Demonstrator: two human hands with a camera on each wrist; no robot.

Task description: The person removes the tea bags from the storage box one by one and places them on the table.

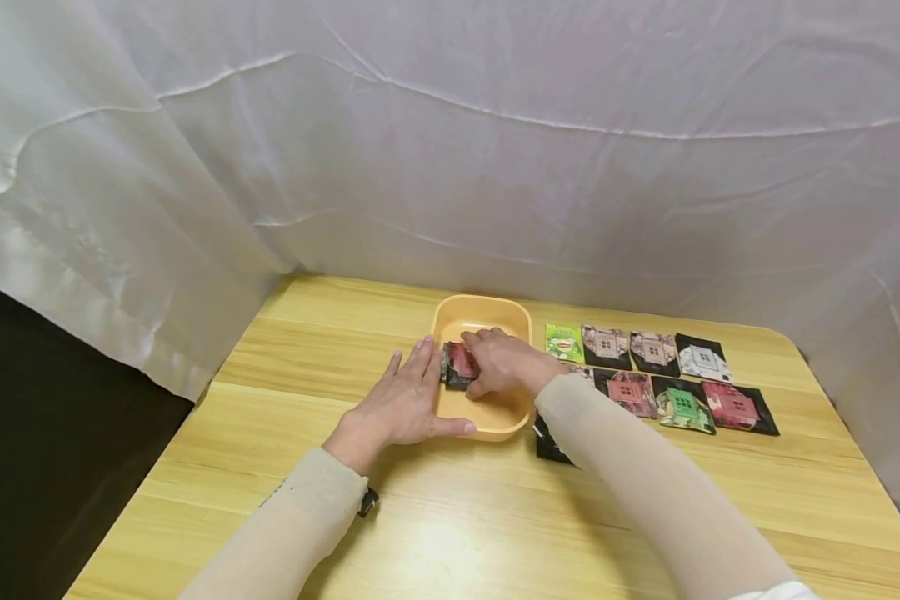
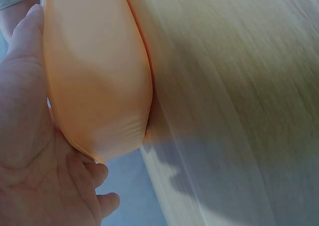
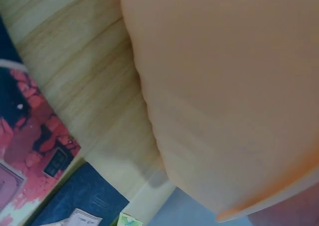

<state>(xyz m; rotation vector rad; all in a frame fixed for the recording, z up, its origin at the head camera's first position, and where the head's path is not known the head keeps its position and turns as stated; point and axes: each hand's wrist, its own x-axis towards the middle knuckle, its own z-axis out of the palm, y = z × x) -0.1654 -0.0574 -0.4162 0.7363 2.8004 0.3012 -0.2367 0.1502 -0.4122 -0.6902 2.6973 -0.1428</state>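
A yellow-orange plastic container (image 1: 483, 433) stands on the table between the hands. My left hand (image 1: 397, 404) rests against its left side, fingers extended along the rim and thumb over the near edge; the left wrist view shows the palm beside the container's outer wall (image 2: 99, 71). Inside, a dark red and black tea sachet (image 1: 461, 360) lies toward the left, a strip of green-and-dark packaging showing at its left edge. My right hand (image 1: 506, 362) reaches in and holds this sachet at its right part, thumb and forefinger at its edges. The right wrist view shows the outer wall, hiding the fingers.
Several tea sachets lie in rows right of the container, among them a green-yellow one (image 1: 564, 342), a white-and-black one (image 1: 703, 358) and a red-black one (image 1: 740, 407). A black sachet (image 1: 551, 446) is partly under the right forearm. Pale curtains (image 1: 495, 167) hang behind the table.
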